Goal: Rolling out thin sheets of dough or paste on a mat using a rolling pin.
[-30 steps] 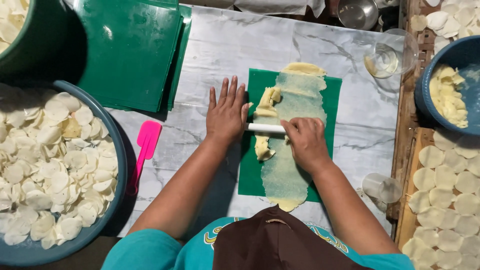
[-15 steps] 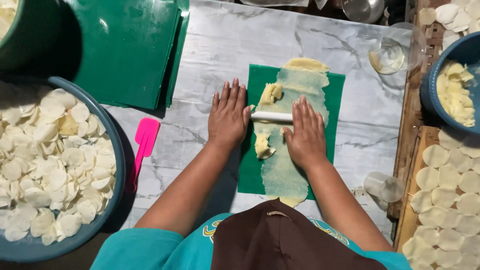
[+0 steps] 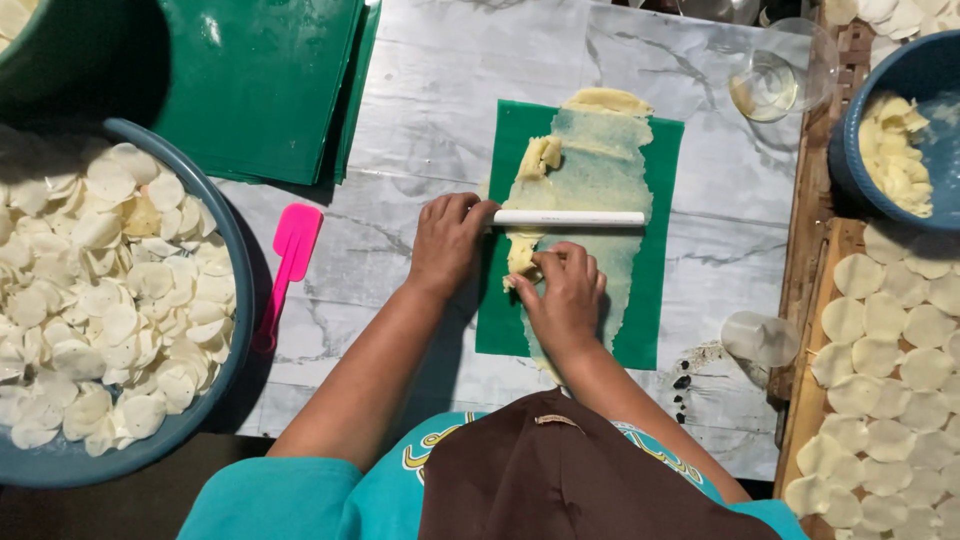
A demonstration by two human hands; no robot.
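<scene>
left hand [image 3: 447,243] sits at nine o'clock of the green mat [image 3: 665,250], fingers curled together round the near end of the white rolling pin [image 3: 570,218], which lies crosswise on the thin dough sheet [image 3: 600,170]. right hand [image 3: 565,295], just at six o'clock of the pin, has fingers pinched on a thick dough lump [image 3: 520,258] at the sheet's edge. at nine o'clock on the marble bench [image 3: 430,110] lies a pink spatula [image 3: 288,265], beside a blue bowl of dough discs [image 3: 100,300].
</scene>
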